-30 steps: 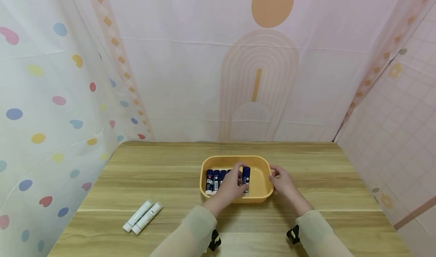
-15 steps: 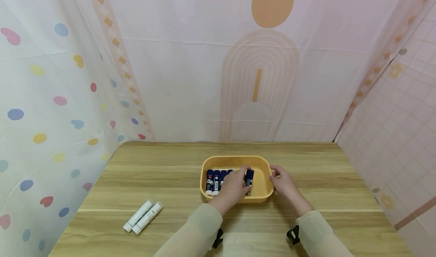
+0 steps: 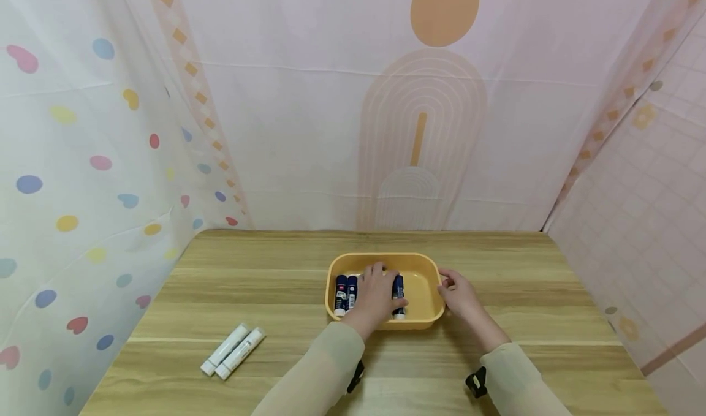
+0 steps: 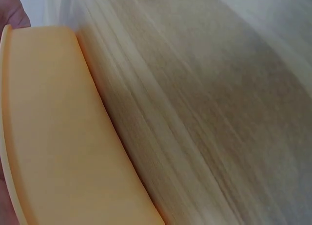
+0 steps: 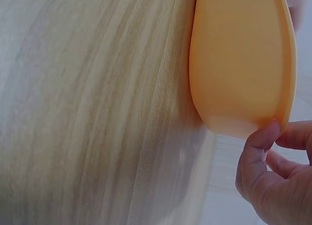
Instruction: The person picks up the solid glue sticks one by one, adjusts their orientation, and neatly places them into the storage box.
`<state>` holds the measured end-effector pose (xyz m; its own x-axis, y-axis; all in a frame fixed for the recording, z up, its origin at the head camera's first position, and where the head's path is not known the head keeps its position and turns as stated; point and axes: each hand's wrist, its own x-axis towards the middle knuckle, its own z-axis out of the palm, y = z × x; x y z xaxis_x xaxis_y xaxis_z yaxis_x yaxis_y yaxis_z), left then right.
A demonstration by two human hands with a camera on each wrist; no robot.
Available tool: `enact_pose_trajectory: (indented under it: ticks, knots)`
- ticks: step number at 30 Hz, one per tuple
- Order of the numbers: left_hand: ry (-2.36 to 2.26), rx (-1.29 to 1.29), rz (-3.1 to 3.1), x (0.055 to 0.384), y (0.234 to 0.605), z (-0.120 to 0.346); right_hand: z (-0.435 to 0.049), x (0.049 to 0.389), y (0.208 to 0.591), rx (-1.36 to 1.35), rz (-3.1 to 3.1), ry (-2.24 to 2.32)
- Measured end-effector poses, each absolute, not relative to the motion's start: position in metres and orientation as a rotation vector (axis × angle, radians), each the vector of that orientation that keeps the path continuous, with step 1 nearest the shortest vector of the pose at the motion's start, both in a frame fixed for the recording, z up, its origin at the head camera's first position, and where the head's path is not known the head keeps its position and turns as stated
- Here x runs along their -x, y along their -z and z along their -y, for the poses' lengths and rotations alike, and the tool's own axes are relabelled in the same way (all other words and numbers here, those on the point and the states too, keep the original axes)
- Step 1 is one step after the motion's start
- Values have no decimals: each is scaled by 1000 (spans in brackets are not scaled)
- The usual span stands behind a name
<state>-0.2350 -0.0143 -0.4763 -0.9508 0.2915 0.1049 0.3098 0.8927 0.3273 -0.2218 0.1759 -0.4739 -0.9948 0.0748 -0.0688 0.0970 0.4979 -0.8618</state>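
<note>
A yellow-orange plastic storage box (image 3: 421,296) stands on the table, with a row of glue sticks (image 3: 341,296) with navy caps and white ends in its left part. My left hand (image 3: 377,293) is spread over the row and covers its middle. Its thumb touches the rightmost glue stick (image 3: 399,293); its fingertips reach down among the others, partly hidden. With thumb and fingers, my right hand (image 3: 459,294) pinches the box's right rim, and the right wrist view shows this hold (image 5: 273,161) closely. The left wrist view has mostly the outer wall (image 4: 68,122) of the box.
Two white printed tubes (image 3: 233,351) lie side by side on the wooden table (image 3: 265,281), left of the box. Patterned cloth (image 3: 298,128) hangs behind the table and along both sides.
My left hand has let go of the rightmost glue stick, which now lies straighter in the box. Its fingers have moved left over the row. The right hand keeps its hold on the rim.
</note>
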Motion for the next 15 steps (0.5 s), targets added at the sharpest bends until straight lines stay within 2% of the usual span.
enact_pose_trajectory:
  ticks: [15]
  knots:
    - [218,424,3144,245,484,2,-176,223,474,-145,-2683,1572]
